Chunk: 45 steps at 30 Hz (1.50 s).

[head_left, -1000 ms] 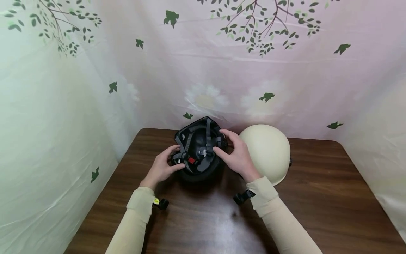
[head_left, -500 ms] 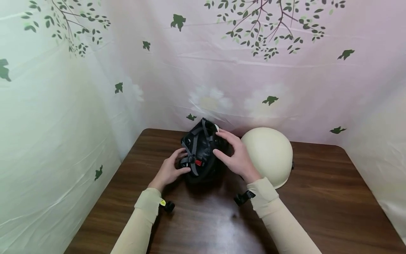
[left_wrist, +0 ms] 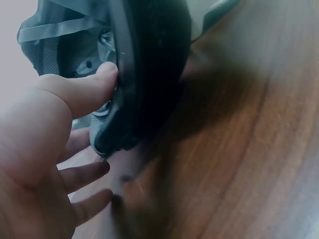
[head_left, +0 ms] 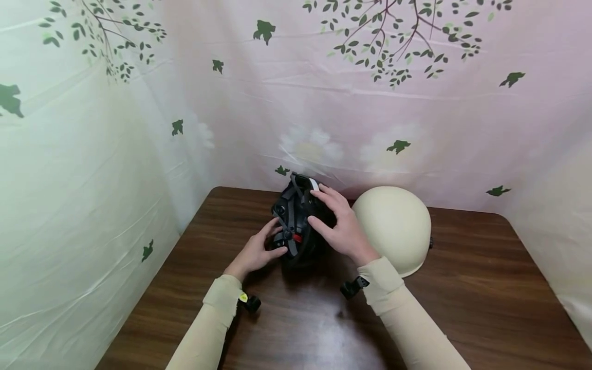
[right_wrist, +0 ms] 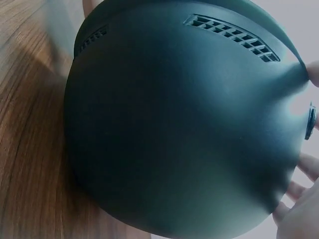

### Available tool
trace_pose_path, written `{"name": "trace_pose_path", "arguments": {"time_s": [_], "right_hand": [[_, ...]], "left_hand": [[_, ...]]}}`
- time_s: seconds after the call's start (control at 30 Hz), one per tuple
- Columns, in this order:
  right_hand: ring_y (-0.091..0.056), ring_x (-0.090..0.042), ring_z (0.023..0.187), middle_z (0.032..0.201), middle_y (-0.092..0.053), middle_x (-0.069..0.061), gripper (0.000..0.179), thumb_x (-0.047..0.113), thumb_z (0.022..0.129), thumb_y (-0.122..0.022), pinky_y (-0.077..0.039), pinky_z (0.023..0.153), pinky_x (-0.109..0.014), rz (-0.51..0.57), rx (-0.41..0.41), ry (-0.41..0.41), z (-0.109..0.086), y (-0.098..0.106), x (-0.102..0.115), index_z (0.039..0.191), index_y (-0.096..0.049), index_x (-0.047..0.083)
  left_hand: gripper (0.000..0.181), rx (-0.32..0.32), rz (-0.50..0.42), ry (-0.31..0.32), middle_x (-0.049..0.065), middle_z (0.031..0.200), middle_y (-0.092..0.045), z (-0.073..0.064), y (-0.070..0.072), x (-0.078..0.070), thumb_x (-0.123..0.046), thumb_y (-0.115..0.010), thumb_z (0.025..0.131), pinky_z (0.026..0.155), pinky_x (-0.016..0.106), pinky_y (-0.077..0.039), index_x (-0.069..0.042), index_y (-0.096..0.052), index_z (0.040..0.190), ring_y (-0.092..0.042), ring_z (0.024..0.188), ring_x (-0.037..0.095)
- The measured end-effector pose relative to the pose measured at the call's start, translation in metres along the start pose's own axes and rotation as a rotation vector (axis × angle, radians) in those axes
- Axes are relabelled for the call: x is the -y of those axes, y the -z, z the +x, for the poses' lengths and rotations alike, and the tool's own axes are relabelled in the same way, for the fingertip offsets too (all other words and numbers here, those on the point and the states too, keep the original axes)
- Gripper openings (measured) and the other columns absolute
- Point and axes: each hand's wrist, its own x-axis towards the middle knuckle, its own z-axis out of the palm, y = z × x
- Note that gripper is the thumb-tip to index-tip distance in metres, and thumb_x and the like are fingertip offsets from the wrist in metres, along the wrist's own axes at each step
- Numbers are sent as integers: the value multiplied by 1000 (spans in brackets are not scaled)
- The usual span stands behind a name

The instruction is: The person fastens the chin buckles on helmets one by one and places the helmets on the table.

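**A Filming Corner Behind Curtains**

This seems to be a small filming corner, rather like a booth. Pale cloth (head_left: 324, 113) hangs at the back and at both sides of a brown wood-grain table (head_left: 472, 267). The cloth shows creases and is printed with leaves (head_left: 264, 31) and flowers (head_left: 309, 149) — a home-like pattern. Two wrist cameras (head_left: 253, 304) also suggest recording — the kind of building I cannot tell.

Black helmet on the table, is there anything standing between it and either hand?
Nothing visible does. The left hand touches the black helmet on one side, and the right hand touches it on the other. The cream helmet stands to the right, not in between.
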Motion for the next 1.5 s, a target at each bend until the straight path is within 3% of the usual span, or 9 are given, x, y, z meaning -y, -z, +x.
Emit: {"name": "trace_pose_path", "arguments": {"time_s": [0.1,0.23,0.4,0.53,0.7,0.9,1.13,1.5], "right_hand": [[-30,-34,156,166,-42,-6,59,28,98,-75,-28,121,-64,19,-17,9,1,0,-3,154,-55,25],[-31,-33,156,164,-44,-10,58,22,97,-76,-26,122,-63,48,-41,12,1,1,-6,152,-57,20],[-30,-28,157,164,-44,-11,58,22,97,-76,-26,122,-63,50,-46,16,0,3,-5,152,-58,20],[-29,-28,157,165,-44,-9,56,24,98,-75,-27,122,-64,34,-31,21,1,4,-4,151,-58,22],[-30,-31,157,164,-44,-10,53,21,99,-72,-26,122,-64,49,-15,29,2,6,-5,151,-59,20],[-27,-31,158,166,-42,-9,50,23,103,-67,-25,123,-62,61,7,32,0,7,-3,153,-58,22],[-21,-33,160,169,-37,-3,53,21,104,-63,-20,125,-63,45,67,45,0,10,-2,156,-53,22],[-14,-28,161,174,-22,-3,63,27,105,-63,-19,124,-66,30,115,-30,-5,12,-10,163,-41,23]], "left_hand": [[84,-50,2,-16,8,151,-59,1,3,-4,-32,-77,98,118,61,-37,-21,-30,167,-48,146,33],[67,-160,-45,-125,14,145,-62,2,6,-17,-24,-76,100,111,61,-46,-16,-44,159,-57,136,39],[53,-217,-116,-329,7,136,-69,8,6,-55,-19,-70,104,98,51,-56,-19,-52,153,-66,121,30],[52,-206,-139,-412,6,131,-72,15,5,-87,-18,-65,106,88,40,-60,-17,-48,156,-71,109,22],[54,-186,-168,-419,10,125,-75,21,4,-113,-17,-66,105,84,36,-62,-19,-49,156,-75,102,20],[55,-152,-187,-414,14,123,-71,24,-1,-126,-17,-70,102,84,37,-63,-22,-52,155,-76,95,22],[44,-150,-221,-334,13,128,-63,26,-4,-128,-20,-67,105,82,37,-63,-23,-57,148,-77,96,23],[43,-145,-284,-331,16,124,-63,29,-9,-126,-17,-72,101,82,35,-62,-20,-56,142,-77,89,28]]}}
